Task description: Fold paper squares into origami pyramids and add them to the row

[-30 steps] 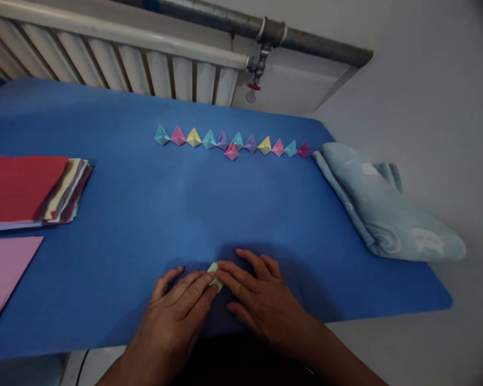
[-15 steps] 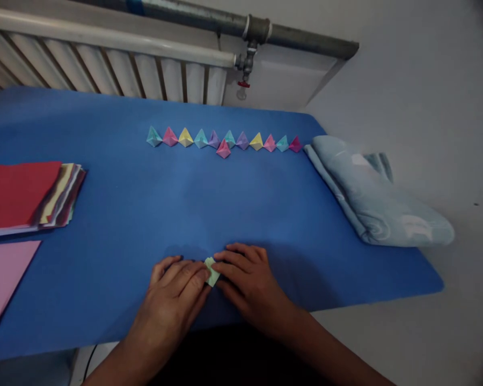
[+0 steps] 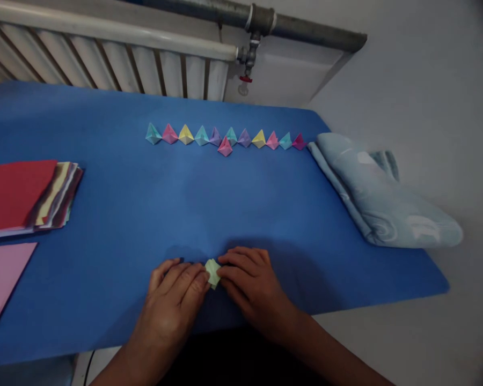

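A small pale green folded paper (image 3: 213,273) lies between my two hands, close to the front edge of the blue table. My left hand (image 3: 175,295) grips its left side, fingers bent and held together. On the paper's right side, my right hand (image 3: 253,287) pinches the edge between thumb and fingertips. The thumbs are partly hidden beneath the fingers. Farther back, several folded paper pieces (image 3: 185,135) in blue, pink, yellow and purple form a row, with one pink piece (image 3: 225,146) sitting just in front of it.
At the left are a stack of coloured paper (image 3: 16,193) topped with red and a pink sheet (image 3: 4,279). A folded light blue blanket (image 3: 378,198) rests at the table's right edge. Behind the table (image 3: 137,203) stand a radiator (image 3: 104,40) and a pipe with a red-handled valve (image 3: 247,59).
My right fingers have shifted slightly right, off the middle of the green paper, so more of it shows. The view has moved a little.
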Demonstrator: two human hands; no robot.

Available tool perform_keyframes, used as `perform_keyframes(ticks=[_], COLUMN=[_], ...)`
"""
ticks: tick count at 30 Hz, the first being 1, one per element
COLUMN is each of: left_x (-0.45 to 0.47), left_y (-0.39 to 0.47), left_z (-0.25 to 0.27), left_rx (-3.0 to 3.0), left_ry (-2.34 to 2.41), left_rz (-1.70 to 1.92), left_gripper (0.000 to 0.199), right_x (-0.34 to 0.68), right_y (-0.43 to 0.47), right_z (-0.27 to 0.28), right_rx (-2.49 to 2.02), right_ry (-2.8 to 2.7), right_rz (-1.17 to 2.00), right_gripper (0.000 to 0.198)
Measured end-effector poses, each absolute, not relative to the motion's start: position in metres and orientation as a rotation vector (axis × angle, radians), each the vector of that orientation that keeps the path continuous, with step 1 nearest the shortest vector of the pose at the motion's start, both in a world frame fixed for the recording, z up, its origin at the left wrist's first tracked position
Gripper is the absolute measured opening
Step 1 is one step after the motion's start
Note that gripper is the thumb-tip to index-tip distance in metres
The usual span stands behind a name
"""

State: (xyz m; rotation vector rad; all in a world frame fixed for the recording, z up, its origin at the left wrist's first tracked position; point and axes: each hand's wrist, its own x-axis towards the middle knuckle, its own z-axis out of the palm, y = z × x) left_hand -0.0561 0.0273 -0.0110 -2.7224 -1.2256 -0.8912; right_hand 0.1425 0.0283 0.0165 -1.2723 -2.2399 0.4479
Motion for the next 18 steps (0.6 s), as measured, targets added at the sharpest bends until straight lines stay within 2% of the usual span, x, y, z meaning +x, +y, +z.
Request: perform_keyframes(ticks=[11,18], left_x=[-0.0564,-0.0478], left_y=[0.0308,0.0302], left_z=[-0.0125,-0.0043], left_rx=[-2.733,-2.745], left_ry=[-1.281,-1.588], left_rz=[-0.908,-0.965], left_gripper=[0.014,0.017], right_x=[0.1401,0.1357], right_y=[0.0325,0.0342], right_z=[0.0126,0.0152], right_rx=[-1.316,-1.426], right_ry=[-2.131,-2.134], right_rz=[0.503,0.528], right_gripper=[0.01,0.014])
